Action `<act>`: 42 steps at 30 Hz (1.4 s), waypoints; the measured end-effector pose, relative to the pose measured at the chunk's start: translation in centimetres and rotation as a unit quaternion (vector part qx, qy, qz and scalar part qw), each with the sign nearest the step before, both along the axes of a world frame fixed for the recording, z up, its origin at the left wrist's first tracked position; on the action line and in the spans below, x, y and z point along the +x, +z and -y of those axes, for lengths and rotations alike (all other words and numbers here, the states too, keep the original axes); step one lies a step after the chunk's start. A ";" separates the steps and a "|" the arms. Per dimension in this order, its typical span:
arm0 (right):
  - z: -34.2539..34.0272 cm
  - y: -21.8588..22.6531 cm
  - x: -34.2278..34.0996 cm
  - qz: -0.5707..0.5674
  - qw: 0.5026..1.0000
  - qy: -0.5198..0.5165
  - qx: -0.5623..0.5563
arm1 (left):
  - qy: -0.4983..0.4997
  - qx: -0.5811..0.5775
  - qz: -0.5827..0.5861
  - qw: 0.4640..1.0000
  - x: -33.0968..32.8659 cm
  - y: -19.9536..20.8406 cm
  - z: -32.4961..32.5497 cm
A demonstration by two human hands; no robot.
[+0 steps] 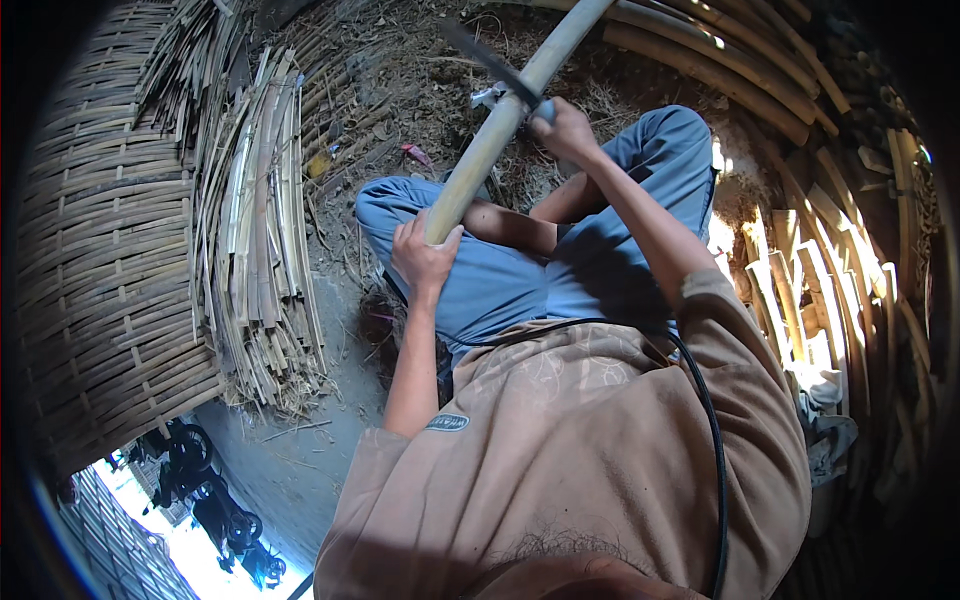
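I sit cross-legged with a pale bamboo pole [478, 165] slanting up and away from my lap. My left hand [425, 255] is wrapped round the pole's near end. Farther along, my right hand [567, 132] grips the handle of a long dark-bladed knife [487, 57]. The blade lies across the pole and points to the upper left, its outer part a little blurred. Whether the edge has bitten into the bamboo, I cannot tell.
Bundled bamboo strips [265, 210] lie to my left, beside a woven bamboo panel [110, 240]. Whole poles [720, 60] are at the far right, and split bamboo pieces [800, 285] are close on my right. Shavings litter the ground. Motorbikes [215, 490] stand behind left. A black cable [712, 420] crosses my shirt.
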State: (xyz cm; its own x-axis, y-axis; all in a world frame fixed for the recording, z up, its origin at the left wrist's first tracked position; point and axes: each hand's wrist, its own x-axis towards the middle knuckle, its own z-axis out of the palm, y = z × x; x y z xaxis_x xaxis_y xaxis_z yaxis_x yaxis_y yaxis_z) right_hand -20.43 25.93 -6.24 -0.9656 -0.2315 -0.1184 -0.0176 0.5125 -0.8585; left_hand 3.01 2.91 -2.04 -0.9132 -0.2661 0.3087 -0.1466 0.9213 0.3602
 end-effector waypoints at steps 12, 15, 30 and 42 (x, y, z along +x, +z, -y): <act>-1.5 -0.1 0.5 0.014 0.993 0.103 0.051 | 0.019 -0.070 -0.024 0.997 0.5 -1.3 -0.5; -0.6 -0.8 -2.2 0.037 0.994 -0.055 0.082 | 0.025 -0.077 -0.048 0.996 0.2 -1.2 -1.1; -0.4 -1.0 0.8 0.044 0.999 0.009 0.013 | 0.040 -0.101 -0.035 0.993 0.7 -1.7 -1.0; 0.0 -2.2 -1.3 0.008 0.998 -0.045 0.050 | 0.027 -0.086 -0.039 0.995 0.2 -1.7 -1.1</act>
